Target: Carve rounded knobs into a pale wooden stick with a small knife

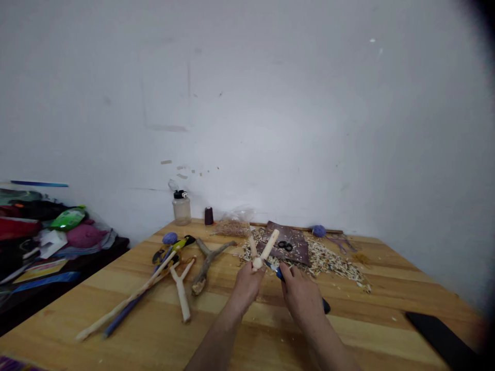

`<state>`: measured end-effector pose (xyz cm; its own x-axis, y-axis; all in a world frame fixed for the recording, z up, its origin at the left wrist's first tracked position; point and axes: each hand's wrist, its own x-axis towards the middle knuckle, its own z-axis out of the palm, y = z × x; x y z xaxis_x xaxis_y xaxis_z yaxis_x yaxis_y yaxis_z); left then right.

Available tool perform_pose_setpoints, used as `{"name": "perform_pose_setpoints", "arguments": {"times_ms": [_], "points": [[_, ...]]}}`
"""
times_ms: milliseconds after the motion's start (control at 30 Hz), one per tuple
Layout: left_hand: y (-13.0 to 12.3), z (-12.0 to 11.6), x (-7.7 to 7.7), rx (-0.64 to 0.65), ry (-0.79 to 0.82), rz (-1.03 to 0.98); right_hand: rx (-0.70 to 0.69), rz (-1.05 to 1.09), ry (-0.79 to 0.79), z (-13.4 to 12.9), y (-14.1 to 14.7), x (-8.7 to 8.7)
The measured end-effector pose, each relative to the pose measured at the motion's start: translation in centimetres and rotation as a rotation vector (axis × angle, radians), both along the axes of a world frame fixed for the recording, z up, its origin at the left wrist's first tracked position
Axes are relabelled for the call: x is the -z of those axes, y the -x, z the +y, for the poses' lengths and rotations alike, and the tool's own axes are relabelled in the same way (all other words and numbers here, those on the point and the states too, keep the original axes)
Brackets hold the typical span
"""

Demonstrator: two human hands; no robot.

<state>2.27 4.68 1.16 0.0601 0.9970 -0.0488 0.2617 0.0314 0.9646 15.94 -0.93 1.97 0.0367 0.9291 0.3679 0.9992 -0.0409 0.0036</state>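
Observation:
My left hand [246, 284] is closed around a peeled, Y-shaped forked stick [269, 244], its two prongs pointing up and away from me. In my right hand [302, 294] is a knife with a blue and black handle [279, 272]. Its dark blade points left, close to the base of the fork; whether it touches the wood I cannot tell. Behind both hands lies a brown sheet [299, 248] strewn with wood shavings [335, 263]. Black-handled scissors [285, 246] rest on that sheet.
Left on the wooden table [154, 330] lie another peeled fork [181, 296], a bark-covered forked branch [209, 265] and long sticks [127, 299]. A bottle [181, 210], thread spool [209, 216] and blue yarn ball [319, 231] stand near the wall. A black flat object [441, 337] lies right.

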Motion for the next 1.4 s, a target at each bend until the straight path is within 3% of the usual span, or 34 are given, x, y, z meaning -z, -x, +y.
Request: {"name": "perform_pose_setpoints", "arguments": {"times_ms": [233,667,1000,1267,1400], "points": [[0.0,-0.1,0.0,0.037,-0.05,-0.021,0.022,-0.05,-0.016,-0.1,0.0,-0.2],[0.0,-0.7,-0.4,0.116,0.03,-0.027,0.028,-0.073,0.033,0.0,0.3,0.0],[1.4,-0.8,-1.5,0.184,-0.055,0.268,0.075,-0.058,0.134,0.2,0.9,0.5],[1.5,-0.8,-1.0,0.255,-0.039,0.373,0.109,-0.048,0.106,0.5,1.4,1.5],[1.2,-0.4,-0.6,0.227,-0.154,0.488,0.123,-0.006,0.108,0.5,1.7,1.5]]}}
